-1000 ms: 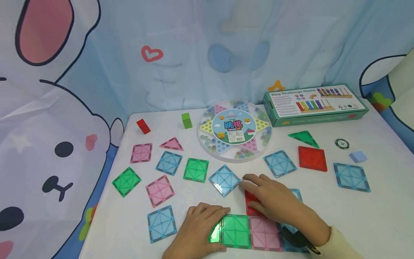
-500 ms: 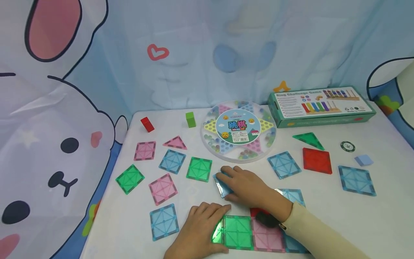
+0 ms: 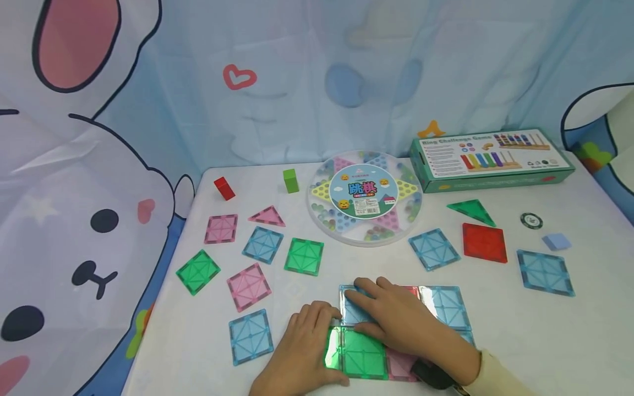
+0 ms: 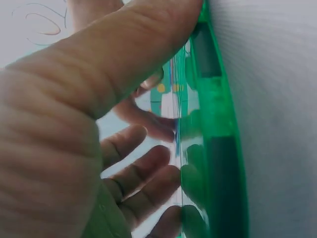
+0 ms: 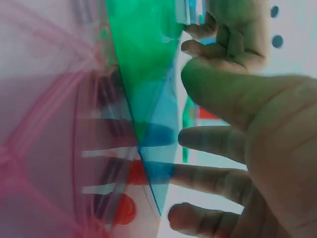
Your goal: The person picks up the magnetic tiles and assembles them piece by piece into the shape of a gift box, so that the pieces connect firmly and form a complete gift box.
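A block of see-through magnetic tiles lies at the table's near edge in the head view. Its front row has a green tile [image 3: 333,352] partly under my left hand [image 3: 304,344], a green square tile [image 3: 364,355] and a pink tile [image 3: 400,366]. My left fingertips rest against the leftmost green tile, thumb by its near edge [image 4: 218,109]. Behind that row, my right hand [image 3: 401,316] lies with extended fingers over a blue tile [image 3: 349,314]. The red tile [image 3: 412,290] beside it is mostly hidden by this hand; another blue tile [image 3: 449,308] ends that row.
Loose pink, blue and green tiles [image 3: 304,256] spread across the left half. A red tile [image 3: 484,242], blue tiles [image 3: 545,273] and a green triangle [image 3: 472,211] lie right. A round marble game board [image 3: 364,198] and a green ring game box [image 3: 492,160] stand at the back.
My right hand moves left from the red tile to the loose blue tile, then brings that tile nearer, up against the block. My left hand stays at the green tile.
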Demonstrator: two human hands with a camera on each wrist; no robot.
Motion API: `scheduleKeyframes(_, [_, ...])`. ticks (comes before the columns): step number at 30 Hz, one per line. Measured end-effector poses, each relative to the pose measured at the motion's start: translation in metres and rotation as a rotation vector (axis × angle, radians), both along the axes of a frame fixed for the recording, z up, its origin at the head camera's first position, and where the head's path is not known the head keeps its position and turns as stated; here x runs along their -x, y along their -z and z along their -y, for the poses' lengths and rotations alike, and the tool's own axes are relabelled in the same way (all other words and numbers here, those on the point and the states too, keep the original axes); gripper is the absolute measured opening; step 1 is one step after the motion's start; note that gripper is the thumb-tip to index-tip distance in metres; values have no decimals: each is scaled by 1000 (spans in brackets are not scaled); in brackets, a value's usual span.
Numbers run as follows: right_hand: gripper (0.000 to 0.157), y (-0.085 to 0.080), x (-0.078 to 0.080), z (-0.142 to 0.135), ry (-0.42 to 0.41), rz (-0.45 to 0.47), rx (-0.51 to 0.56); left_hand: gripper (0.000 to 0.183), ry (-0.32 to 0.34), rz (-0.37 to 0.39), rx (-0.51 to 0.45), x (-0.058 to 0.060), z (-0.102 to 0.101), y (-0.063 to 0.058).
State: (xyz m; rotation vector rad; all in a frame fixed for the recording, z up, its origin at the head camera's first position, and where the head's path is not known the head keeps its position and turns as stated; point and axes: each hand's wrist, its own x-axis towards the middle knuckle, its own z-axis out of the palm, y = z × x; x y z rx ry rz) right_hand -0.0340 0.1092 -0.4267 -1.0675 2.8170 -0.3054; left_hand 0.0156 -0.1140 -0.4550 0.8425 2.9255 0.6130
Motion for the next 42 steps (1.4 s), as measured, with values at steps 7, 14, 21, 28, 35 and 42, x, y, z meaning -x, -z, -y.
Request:
scheduleKeyframes(7, [99, -5, -30, -28, 152, 158, 41, 105, -49, -61, 37, 17, 10, -10])
scheduleKeyframes(14, [103, 9, -51, -40, 258, 328, 23, 107, -173, -9, 242, 56, 21, -12])
scheduleKeyframes(21, [100, 19, -57, -37, 248, 264, 77, 96, -173, 18, 302, 60, 32, -9])
scheduleKeyframes(28, [101, 20, -58, -40, 236, 238, 86, 67, -77, 58, 157, 33, 43, -12])
scheduleKeyframes(35, [100, 20, -57, -43, 232, 254, 97, 30, -26, 30, 22, 17, 47, -11])
scheduleKeyframes(42, [100, 21, -60, -43, 251, 281, 127, 41, 57, 2, -29, 11, 38, -10])
